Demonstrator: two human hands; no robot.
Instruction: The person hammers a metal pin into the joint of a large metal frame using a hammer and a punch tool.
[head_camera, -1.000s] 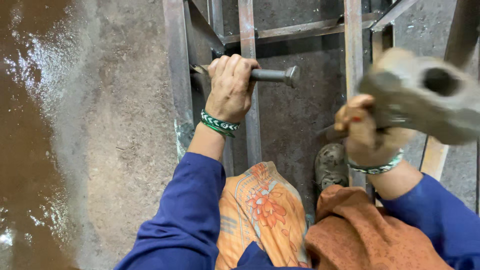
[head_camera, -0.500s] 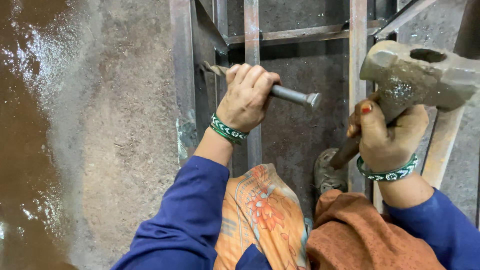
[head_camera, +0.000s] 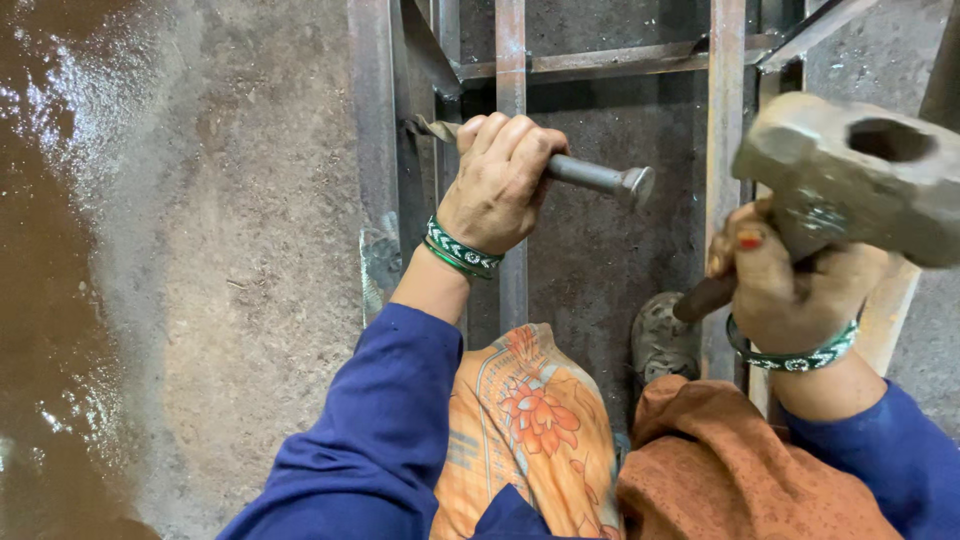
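Against the steel frame (head_camera: 378, 150), left hand (head_camera: 500, 180) grips chisel (head_camera: 595, 178); right hand (head_camera: 790, 290) clasps raised hammer (head_camera: 850, 175); next: squarely strike chisel head.

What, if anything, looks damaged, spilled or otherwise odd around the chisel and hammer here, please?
The floor at far left is wet: a brown puddle glistens beside the metal frame. The frame's bars look rusty and scuffed. The hammer head, in the right hand, is worn and pitted. The chisel in the left hand looks sound.
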